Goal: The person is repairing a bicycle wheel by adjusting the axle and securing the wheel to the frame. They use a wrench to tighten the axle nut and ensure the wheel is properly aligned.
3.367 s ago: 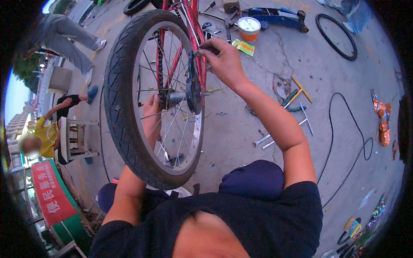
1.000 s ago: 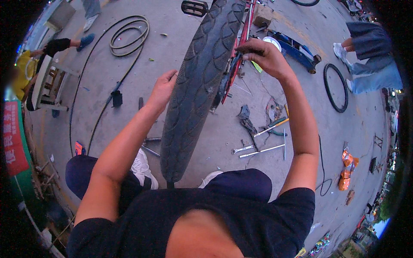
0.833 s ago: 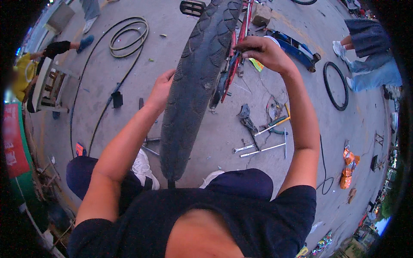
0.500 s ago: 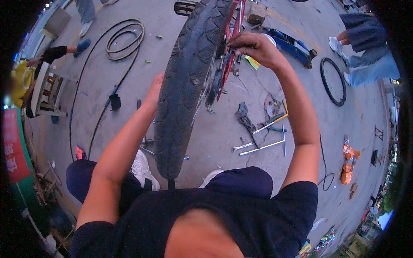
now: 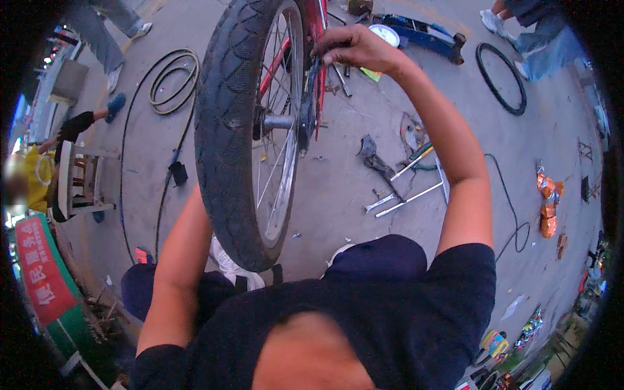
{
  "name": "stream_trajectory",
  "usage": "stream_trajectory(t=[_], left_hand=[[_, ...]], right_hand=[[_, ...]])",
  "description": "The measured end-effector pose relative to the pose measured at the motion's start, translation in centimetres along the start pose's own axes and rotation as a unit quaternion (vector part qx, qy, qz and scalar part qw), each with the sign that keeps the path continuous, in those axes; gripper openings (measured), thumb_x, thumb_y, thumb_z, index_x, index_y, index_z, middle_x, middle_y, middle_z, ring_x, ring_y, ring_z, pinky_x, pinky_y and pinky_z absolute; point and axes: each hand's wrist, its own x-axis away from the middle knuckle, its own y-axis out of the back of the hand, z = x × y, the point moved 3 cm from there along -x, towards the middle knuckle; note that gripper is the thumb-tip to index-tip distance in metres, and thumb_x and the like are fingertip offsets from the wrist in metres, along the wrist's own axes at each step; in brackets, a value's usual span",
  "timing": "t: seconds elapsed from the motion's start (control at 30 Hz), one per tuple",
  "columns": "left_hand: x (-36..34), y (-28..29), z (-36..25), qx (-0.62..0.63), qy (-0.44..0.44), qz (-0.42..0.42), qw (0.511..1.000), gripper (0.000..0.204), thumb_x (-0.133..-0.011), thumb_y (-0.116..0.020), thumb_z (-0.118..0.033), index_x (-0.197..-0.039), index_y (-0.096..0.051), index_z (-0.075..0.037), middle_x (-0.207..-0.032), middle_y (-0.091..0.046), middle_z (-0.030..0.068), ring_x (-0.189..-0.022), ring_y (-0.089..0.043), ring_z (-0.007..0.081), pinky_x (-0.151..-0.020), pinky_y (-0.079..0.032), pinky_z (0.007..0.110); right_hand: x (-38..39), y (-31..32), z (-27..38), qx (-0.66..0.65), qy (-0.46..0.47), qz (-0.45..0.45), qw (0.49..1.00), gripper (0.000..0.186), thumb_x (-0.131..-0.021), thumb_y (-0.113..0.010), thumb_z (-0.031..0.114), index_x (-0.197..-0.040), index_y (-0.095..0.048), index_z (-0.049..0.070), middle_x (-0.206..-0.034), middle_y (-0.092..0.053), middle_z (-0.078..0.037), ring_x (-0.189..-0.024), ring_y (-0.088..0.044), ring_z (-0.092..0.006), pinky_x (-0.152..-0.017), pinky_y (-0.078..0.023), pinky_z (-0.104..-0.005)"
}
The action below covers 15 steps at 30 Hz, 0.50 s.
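Observation:
A bicycle wheel with a black knobbly tyre (image 5: 224, 110) stands upright before me, slightly turned. Its metal hub (image 5: 278, 121) and spokes show on the right side, next to a red fork (image 5: 320, 84). My right hand (image 5: 361, 49) is at this fork, fingers bent and pinched together against a dark part beside the wheel. What lies between the fingertips cannot be made out. From the lower left my left forearm (image 5: 185, 240) reaches behind the tyre, which hides the left hand and its fingers.
Right of the wheel lie a wrench (image 5: 380, 203), a metal rod (image 5: 409, 200) and a dark crumpled piece (image 5: 376, 159). Farther off are a blue floor jack (image 5: 422, 39) and a loose tyre (image 5: 480, 65). A coiled hose (image 5: 156, 97) and a stool (image 5: 78, 179) stand left. People's legs (image 5: 97, 32) show.
The wheel has turned relative to my view, so its spokes and hub now show. My right hand stays at the fork. The left hand, partly visible earlier, is now behind the tyre.

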Motion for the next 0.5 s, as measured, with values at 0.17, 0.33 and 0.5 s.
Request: stream_trajectory(t=[0.17,0.33,0.5], left_hand=[[-0.8,1.4,1.2,-0.028,0.003,-0.011,1.0,0.034,-0.092,-0.05,-0.029,-0.108,-0.056,0.0,-0.099,-0.061,0.0064,-0.09,-0.057,0.015,-0.082,-0.043,0.029],[-0.5,1.6,1.1,-0.11,-0.051,-0.008,0.993,0.034,-0.094,-0.047,-0.032,-0.104,-0.058,-0.002,-0.094,-0.06,0.0044,-0.084,-0.053,0.0121,-0.077,-0.041,0.027],[-0.8,2.1,1.0,-0.096,-0.02,-0.002,0.995,0.035,-0.094,-0.048,-0.03,-0.106,-0.056,0.002,-0.097,-0.061,0.0067,-0.087,-0.054,0.0137,-0.081,-0.04,0.026]], right_hand=[[-0.1,-0.8,-0.4,0.033,0.057,-0.03,0.997,0.021,-0.082,-0.064,0.011,-0.101,-0.062,0.002,-0.088,-0.061,-0.004,-0.079,-0.056,-0.012,-0.072,-0.047,-0.0265],[-0.4,-1.3,-1.0,-0.192,-0.048,-0.031,0.98,0.018,-0.085,-0.063,0.016,-0.098,-0.058,0.005,-0.075,-0.058,0.0,-0.061,-0.057,-0.0094,-0.054,-0.053,-0.0256],[-0.7,-0.6,-2.7,-0.176,-0.011,0.019,0.984,0.016,-0.083,-0.064,0.015,-0.094,-0.061,0.004,-0.074,-0.056,0.001,-0.063,-0.05,-0.007,-0.052,-0.042,-0.0232]])
